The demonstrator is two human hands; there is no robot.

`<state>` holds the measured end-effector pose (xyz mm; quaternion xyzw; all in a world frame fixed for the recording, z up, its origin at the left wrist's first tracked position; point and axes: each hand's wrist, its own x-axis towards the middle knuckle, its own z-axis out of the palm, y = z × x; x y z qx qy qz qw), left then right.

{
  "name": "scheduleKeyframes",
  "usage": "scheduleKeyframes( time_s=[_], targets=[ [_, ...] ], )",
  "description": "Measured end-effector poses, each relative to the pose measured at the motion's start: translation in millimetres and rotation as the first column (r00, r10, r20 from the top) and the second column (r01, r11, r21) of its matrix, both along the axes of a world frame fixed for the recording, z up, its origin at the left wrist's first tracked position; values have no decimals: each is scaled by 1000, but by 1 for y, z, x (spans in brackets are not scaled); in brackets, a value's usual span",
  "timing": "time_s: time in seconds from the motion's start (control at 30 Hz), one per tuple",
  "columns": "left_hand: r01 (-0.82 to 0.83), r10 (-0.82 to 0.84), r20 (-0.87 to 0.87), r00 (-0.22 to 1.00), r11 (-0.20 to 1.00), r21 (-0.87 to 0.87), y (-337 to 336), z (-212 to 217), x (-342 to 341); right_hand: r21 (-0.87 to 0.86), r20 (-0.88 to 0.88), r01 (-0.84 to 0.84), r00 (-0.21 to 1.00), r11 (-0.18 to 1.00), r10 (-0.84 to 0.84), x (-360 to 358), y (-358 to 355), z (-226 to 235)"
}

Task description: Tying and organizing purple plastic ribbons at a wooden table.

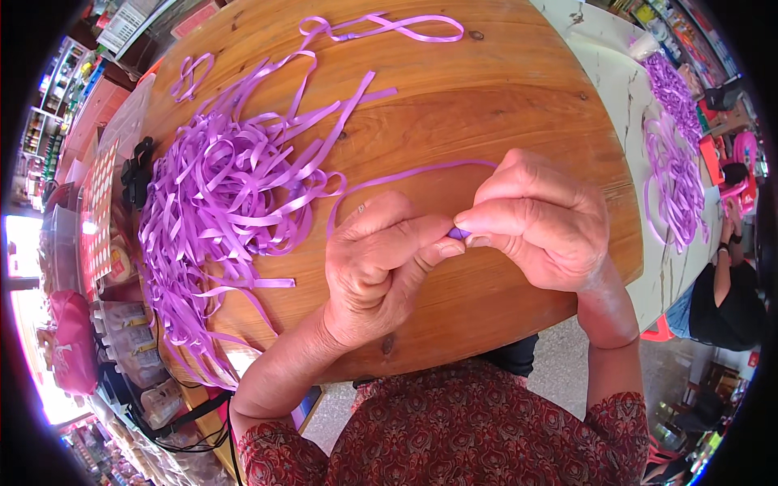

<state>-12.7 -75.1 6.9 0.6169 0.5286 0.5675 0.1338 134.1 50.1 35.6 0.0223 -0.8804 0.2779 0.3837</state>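
Note:
Over the wooden table, my left hand (377, 263) and my right hand (543, 223) meet fingertip to fingertip. Both pinch a purple ribbon (405, 172), and a small darker purple bit (459, 233), perhaps a knot, shows between the fingertips. From my right hand the ribbon loops back along the table to behind my left hand. Its remaining length is hidden in my fingers. Left of my left hand lies a large tangled heap of purple ribbons (219, 182), some with loose ends pointing toward the table's middle.
A looped ribbon (421, 32) lies at the table's far edge, a smaller one (193, 77) at far left. On a white marble-patterned table (624, 105) at right are more ribbon piles (677, 182). Another person (725, 292) sits there. Plastic boxes (134, 340) and a black cable (190, 413) flank the left side.

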Motion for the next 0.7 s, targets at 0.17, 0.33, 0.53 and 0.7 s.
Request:
scheduleKeyframes(
  time_s=[0.17, 0.33, 0.53, 0.7],
  targets=[
    [50, -45, 172, 984, 999, -21, 1, -5, 1, -139, -20, -35, 999, 990, 33, -4, 1, -10],
    [147, -135, 356, 925, 989, -8, -1, -7, 4, -215, -33, -95, 995, 972, 90, -4, -2, -7],
    [220, -205, 423, 882, 975, 15, 0, -9, 2, -227, -58, -86, 996, 970, 75, -4, -7, -11],
    [256, -235, 439, 868, 967, 12, 1, -9, 0, -343, -10, -209, 976, 916, 219, -4, 7, -8]
  ],
)
